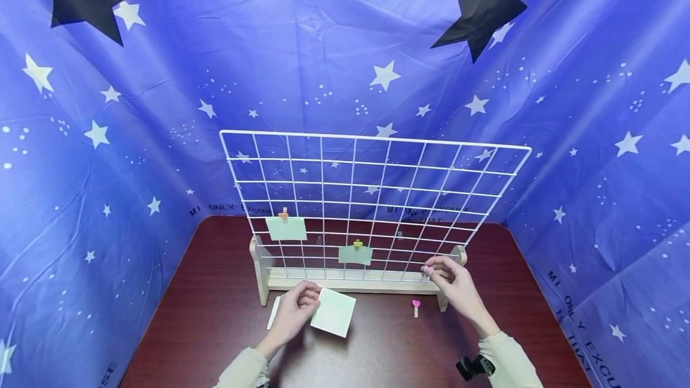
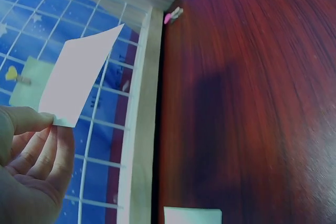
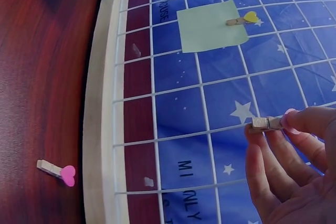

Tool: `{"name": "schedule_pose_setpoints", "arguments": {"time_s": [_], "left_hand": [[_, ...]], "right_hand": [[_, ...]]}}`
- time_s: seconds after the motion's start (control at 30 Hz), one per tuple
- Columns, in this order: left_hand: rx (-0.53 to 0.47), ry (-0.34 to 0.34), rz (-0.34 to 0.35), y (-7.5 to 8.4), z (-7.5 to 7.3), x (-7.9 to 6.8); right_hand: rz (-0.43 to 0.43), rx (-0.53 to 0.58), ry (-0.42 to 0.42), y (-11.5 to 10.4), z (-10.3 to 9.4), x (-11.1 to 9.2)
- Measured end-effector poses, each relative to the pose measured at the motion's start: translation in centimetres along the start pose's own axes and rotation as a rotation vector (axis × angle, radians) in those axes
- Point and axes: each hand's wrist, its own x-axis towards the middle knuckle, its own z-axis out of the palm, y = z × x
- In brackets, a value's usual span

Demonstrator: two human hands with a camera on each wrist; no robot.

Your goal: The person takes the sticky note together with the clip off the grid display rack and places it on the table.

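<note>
A black wrist strap (image 1: 475,366) sits on the right sleeve at the lower edge of the head view, nearest of all. Ahead of the sleeves, the left hand (image 1: 295,311) pinches a pale green paper note (image 1: 333,312) at its near left corner between thumb and curled fingers; the left wrist view shows the thumb (image 2: 23,119) pressed on top and the other fingers beneath, with the note tilted up off the dark red table (image 1: 215,316). A second note (image 1: 274,312) lies flat on the table just left of that hand, partly hidden by it. To the right, a small wooden clip with a pink heart (image 1: 415,306) lies on the table close to the wooden base (image 1: 345,283) of the rack. The right hand (image 1: 451,283) is raised at the lower right of the white wire grid (image 1: 372,196), its thumb and fingertips closed together on a small plain wooden clip (image 3: 265,123) that touches one of the grid's horizontal wires. On the grid itself, one green note hangs low in the middle under a yellow-heart clip (image 1: 357,244), and another hangs higher to the left under an orange clip (image 1: 283,215). Behind everything stands a blue cloth backdrop (image 1: 345,64) printed with white and black stars
</note>
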Motion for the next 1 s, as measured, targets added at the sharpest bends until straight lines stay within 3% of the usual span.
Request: {"name": "schedule_pose_setpoints", "arguments": {"time_s": [0.2,0.43,0.67,0.83,1.0], "left_hand": [[0.02,0.082,-0.045,-0.7,-1.2,-0.7],[-0.029,0.126,-0.059,-2.1,-2.2,-0.8],[0.041,0.225,-0.057,-7.3,-3.2,-0.8],[0.097,0.249,-0.068,-8.9,-4.3,-1.0],[0.145,0.293,-0.133,-10.3,-5.3,-1.4]], "right_hand": [[0.021,0.014,0.004,0.7,0.1,-0.3],[0.053,-0.007,0.019,1.4,0.3,-0.5],[0.092,-0.055,0.03,3.0,0.4,-1.0],[0.106,-0.075,0.034,2.8,0.8,-1.3],[0.106,-0.095,0.02,1.4,1.5,-1.6]]}}
